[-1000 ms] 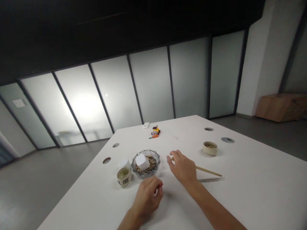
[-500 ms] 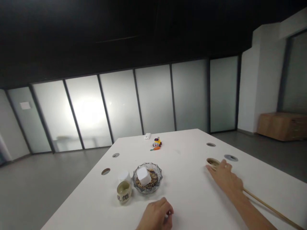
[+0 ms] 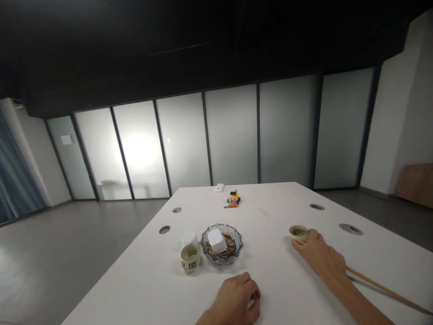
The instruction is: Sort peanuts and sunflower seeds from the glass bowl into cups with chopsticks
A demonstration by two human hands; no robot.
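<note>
My right hand [image 3: 320,258] reaches forward on the white table [image 3: 270,280], its fingers closed against the side of a small beige cup [image 3: 298,232]. A pair of wooden chopsticks [image 3: 382,289] lies on the table under my right wrist. Near the front edge my left hand [image 3: 237,301] rests curled, with a small white thing I cannot make out showing between its fingers. A glass bowl [image 3: 233,255] of seeds with a white cube [image 3: 217,240] on top stands just beyond my left hand.
A beige cup with dark characters [image 3: 190,258] and a small white cup [image 3: 189,237] stand left of the bowl. At the far edge are a yellow toy [image 3: 233,197], a toy carrot [image 3: 230,206] and a white device [image 3: 219,188]. Round cable holes [image 3: 164,229] dot the table.
My right hand left the chopsticks beside the bowl, swung right and closed on the small beige cup. The left hand stayed curled, and the view turned slightly.
</note>
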